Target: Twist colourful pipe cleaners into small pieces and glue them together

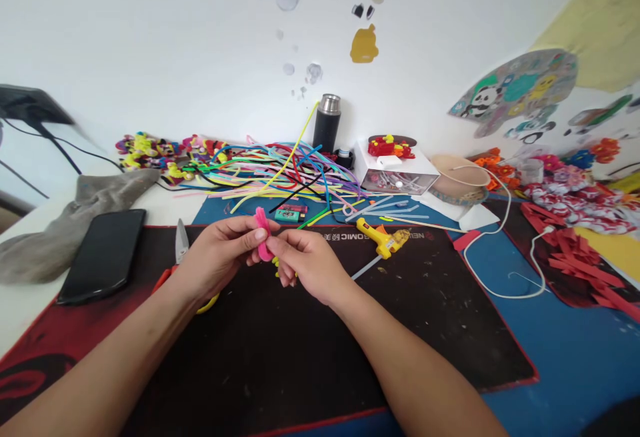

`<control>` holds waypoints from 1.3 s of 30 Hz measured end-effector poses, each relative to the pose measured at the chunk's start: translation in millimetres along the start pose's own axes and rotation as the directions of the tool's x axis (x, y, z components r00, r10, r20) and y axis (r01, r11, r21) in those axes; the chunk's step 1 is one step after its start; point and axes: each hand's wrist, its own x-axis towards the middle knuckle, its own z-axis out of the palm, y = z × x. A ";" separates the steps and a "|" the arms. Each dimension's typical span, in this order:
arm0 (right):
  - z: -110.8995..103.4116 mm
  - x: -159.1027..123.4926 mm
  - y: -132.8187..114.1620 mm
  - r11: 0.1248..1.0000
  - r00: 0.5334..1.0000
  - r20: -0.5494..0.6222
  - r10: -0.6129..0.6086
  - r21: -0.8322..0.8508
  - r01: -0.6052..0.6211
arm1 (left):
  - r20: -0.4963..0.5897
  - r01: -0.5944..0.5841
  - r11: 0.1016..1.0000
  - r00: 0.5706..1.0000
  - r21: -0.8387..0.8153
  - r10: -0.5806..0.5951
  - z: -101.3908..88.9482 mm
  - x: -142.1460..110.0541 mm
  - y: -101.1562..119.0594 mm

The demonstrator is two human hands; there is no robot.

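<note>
Two bare forearms are reaching in from the lower left and lower right of the frame, over one dark mat [280,364] with a red edge, and two hands are meeting just left of centre. The left hand [220,250] is pinching one pink fuzzy piece [263,234] between thumb and fingers, and the right hand [313,264] is gripping the same piece from the other side. A bit of yellow-green fuzz [277,265] is peeking out below the fingers; whether it's being held, I cannot tell.

One pair of scissors [181,242] is lying partly hidden behind the left forearm, and one black phone [104,256] is resting at the left. One yellow glue gun [385,238] is lying right of centre, a single translucent stick [367,268] sticking out of it. Over at the right, one white cable [500,296] is looping across a blue surface [565,357], with red strips [580,257] piling up beyond, too many to count.

Farther back, a heap of coloured pipe cleaners [280,169], also beyond counting, is spreading across the middle. Behind them one dark flask [327,124] is standing upright, and one white box [400,169] is sitting to its right, carrying red and yellow fuzzy pieces [390,149]
</note>
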 end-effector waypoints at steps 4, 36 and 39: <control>0.3 0.7 1.5 1.000 1.000 0.007 -0.001 -0.003 0.001 | -0.005 0.006 1.000 1.000 0.008 -0.006 1.3 -0.5 -0.3; -4.3 0.8 -10.9 0.988 0.994 -0.084 -0.065 -0.145 0.052 | -0.075 -0.155 0.979 0.983 0.129 0.166 -6.9 1.7 3.5; -6.7 1.7 -8.5 0.987 0.987 -0.132 -0.095 -0.143 0.076 | -0.031 -0.147 0.956 0.987 0.253 0.160 -4.5 -0.5 5.8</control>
